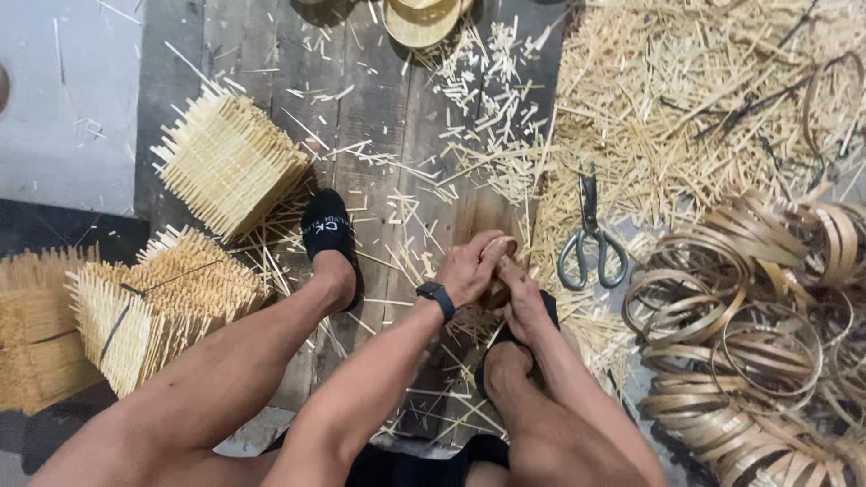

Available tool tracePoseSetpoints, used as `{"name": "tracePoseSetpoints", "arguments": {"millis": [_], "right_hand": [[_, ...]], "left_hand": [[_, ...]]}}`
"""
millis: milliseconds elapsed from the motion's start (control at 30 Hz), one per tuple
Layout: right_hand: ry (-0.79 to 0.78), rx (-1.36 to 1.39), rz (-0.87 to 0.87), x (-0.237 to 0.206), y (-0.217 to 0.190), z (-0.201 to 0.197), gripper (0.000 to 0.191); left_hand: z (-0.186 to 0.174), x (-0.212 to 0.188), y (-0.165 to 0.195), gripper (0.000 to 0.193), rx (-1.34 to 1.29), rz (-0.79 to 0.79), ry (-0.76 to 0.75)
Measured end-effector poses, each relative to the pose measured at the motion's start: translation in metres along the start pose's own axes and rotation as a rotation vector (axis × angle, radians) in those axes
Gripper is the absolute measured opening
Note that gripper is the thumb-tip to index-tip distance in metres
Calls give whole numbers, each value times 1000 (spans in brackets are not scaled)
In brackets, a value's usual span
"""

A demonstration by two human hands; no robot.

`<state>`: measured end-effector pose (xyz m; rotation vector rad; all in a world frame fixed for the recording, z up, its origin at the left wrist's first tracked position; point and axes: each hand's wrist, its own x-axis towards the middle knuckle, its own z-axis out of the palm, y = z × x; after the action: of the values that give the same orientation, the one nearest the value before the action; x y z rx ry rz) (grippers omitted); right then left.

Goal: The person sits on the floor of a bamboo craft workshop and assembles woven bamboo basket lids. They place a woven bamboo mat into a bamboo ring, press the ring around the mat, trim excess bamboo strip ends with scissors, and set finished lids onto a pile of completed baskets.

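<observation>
Bamboo hoop (502,248), a small pale ring of flat split strip, sits between both hands just above the right foot, over the dark wooden floor (379,99) near the middle of the planks. The left hand (469,269), with a dark watch on its wrist, wraps over the top of the ring with fingers pressed together around it; the right hand (519,293) closes on it from below, pinching the strip against the palm. Most of the ring is hidden under the fingers, so its overlap cannot be seen.

To shape such a hoop well, my judgement is that both grips should stay tight and close together, so the springy strip does not uncoil, and that the thumbs should bear on the flat face, not the thin edge, which could split.

Scissors (591,236) with grey handles lie just beside the hands toward the right, on a bed of straw-coloured offcuts (704,99). A heap of finished hoops (758,334), smooth, thin and glossy tan, fills the floor's right edge. Toward the left edge stand bristly blocks of short bamboo sticks (225,158), their ends rough and spiky, two of them tied with dark bands. Loose slivers lie scattered across the planks.
</observation>
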<state>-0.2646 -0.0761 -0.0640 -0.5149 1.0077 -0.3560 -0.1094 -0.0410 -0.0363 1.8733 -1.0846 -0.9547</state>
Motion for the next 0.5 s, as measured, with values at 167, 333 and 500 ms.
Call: {"name": "tracePoseSetpoints", "arguments": {"millis": [167, 333, 500], "right_hand": [[46, -118, -13, 15, 15, -14, 31], [-322, 290, -168, 3, -5, -32, 27], [-54, 213, -165, -17, -34, -39, 35]], "left_hand": [[-10, 24, -30, 52, -82, -51, -15], [-46, 44, -70, 52, -52, -426, -135], [-105, 114, -41, 40, 294, -307, 29]]}}
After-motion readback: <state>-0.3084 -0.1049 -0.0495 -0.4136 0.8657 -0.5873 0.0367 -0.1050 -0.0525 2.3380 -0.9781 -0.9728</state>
